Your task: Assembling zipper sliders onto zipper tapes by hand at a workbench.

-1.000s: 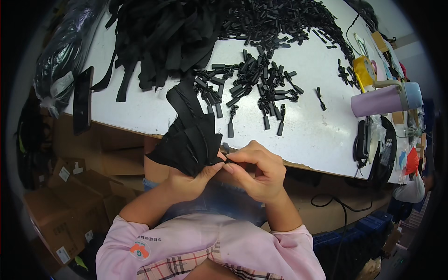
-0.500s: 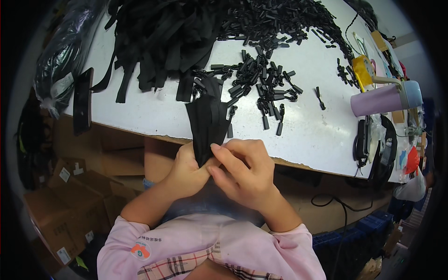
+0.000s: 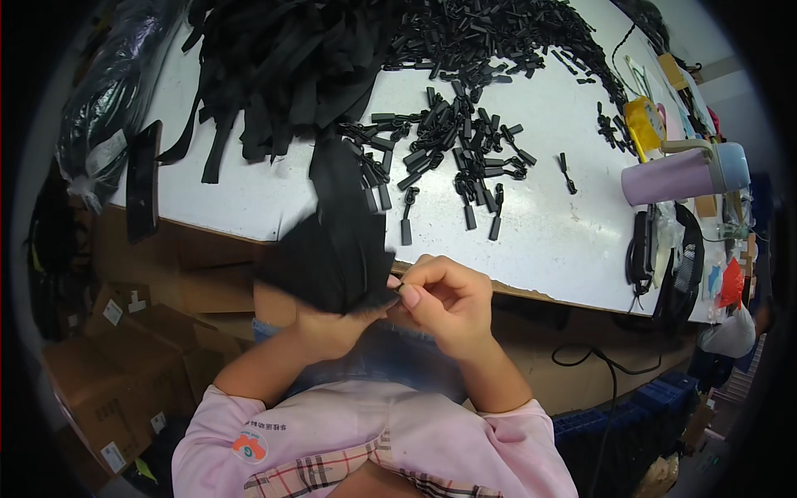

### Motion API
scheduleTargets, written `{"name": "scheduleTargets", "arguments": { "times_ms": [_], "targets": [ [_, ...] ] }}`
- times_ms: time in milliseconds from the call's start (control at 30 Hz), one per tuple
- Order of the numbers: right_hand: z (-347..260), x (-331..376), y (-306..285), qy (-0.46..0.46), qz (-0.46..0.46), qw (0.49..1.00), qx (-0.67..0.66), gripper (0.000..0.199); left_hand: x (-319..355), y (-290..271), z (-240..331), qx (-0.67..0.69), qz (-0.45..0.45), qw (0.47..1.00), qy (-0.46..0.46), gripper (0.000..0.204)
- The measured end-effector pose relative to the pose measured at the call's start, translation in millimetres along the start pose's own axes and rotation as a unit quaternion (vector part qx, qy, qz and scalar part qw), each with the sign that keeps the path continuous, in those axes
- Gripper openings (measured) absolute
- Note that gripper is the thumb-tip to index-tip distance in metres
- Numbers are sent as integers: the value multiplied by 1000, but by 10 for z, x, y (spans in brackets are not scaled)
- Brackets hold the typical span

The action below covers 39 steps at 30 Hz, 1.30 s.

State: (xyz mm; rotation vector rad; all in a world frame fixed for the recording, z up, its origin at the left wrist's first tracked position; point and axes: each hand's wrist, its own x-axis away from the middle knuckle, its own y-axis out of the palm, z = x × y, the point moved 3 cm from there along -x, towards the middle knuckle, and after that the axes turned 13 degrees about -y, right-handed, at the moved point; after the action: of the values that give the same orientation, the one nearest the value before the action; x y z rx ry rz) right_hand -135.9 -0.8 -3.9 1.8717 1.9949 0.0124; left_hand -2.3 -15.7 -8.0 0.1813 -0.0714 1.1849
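Note:
My left hand (image 3: pixel 330 334) is closed around a bunch of black zipper tapes (image 3: pixel 336 249), which fan out over the table's near edge and hide most of its fingers. Right beside it, my right hand (image 3: pixel 455 305) has thumb and forefinger pinched on a small dark end, apparently of one of the tapes. Past the hands, black zipper sliders with long pulls (image 3: pixel 452 124) are scattered on the white table (image 3: pixel 548 241). A large heap of black tapes (image 3: pixel 290 75) lies at the far left.
A dense pile of sliders (image 3: pixel 490 37) covers the far side. At right stand a lilac bottle (image 3: pixel 671 178) and a yellow tape roll (image 3: pixel 645 123). A phone (image 3: pixel 144 183) lies at the left edge, near a plastic-wrapped bundle (image 3: pixel 116 100). Cardboard boxes (image 3: pixel 124 382) sit below left.
The bunch of tapes has swung left and spread wider in my left hand. My right fingers have moved from the bunch's face to its right side and closed into a pinch.

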Motion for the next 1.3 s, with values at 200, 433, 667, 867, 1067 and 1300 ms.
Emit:
{"name": "scheduleTargets", "arguments": {
  "times_ms": [200, 433, 667, 867, 1067, 1300],
  "targets": [
    [25, -54, 52, 113, 1, 991, -70, 6, 19, 11, 11, 9, -11, 998, 65, 15],
    [9, -542, -97, -245, -138, 748, 602, 25, -83, -86, -33, 294, -29, 941, -164, 17],
    [-34, -402, -76, -243, -149, 712, 642, 17, -72, -74, -73, 199, 2, 964, -179, 17],
    [-76, -378, -104, -170, -155, 786, 574, 18, -72, -27, -85, 76, 46, 991, -97, 16],
    [-59, -365, -128, -185, -157, 781, 576, 12, -77, -7, -63, 54, 52, 993, -93, 16],
    [25, -148, -73, 13, -28, 999, 20, 11, -117, 29, -26, 58, 66, 996, -29, 13]
  ]
}}
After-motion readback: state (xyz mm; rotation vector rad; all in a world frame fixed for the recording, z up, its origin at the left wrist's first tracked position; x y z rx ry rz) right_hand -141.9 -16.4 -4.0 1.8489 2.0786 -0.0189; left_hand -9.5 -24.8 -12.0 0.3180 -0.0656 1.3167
